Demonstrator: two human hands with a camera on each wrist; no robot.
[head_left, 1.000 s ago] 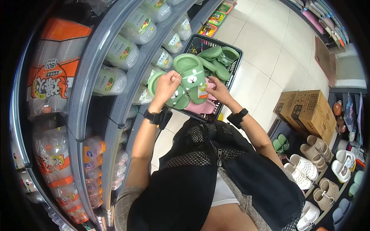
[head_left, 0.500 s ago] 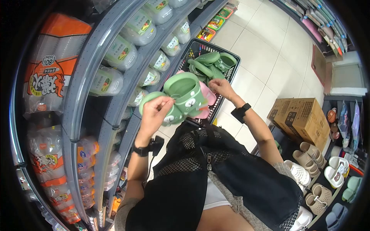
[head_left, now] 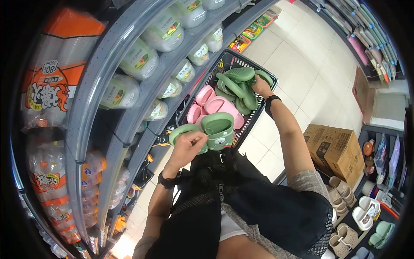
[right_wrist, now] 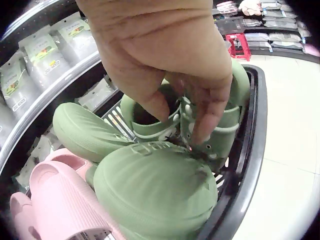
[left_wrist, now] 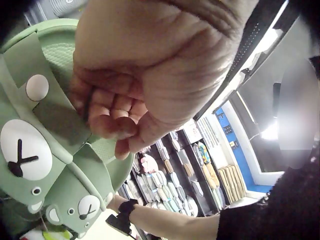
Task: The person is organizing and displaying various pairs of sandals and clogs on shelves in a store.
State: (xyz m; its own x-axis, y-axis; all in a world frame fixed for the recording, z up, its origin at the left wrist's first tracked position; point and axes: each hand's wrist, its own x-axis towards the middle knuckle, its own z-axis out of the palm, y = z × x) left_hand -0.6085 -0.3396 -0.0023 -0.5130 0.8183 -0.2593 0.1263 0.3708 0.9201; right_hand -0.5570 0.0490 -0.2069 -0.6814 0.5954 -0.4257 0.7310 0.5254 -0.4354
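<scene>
My left hand pinches a pair of green slippers with white bear faces at a thin loop between them, holding them up over the near end of the black basket. In the left wrist view the bear faces on the slippers show beside my curled fingers. Reaching into the far right corner of the basket, my right hand grips another pair of green bear slippers where the two meet. More green slippers lie soles up there, beside pink slippers.
Shelves of bagged plastic containers run along the left. Cardboard boxes stand at the right, with beige clogs and white slippers on a rack below. Pale floor tiles stretch beyond the basket.
My left hand has drawn its green slippers off the pink ones toward my body. My right hand has left that pair and moved to the green slippers in the basket's far corner.
</scene>
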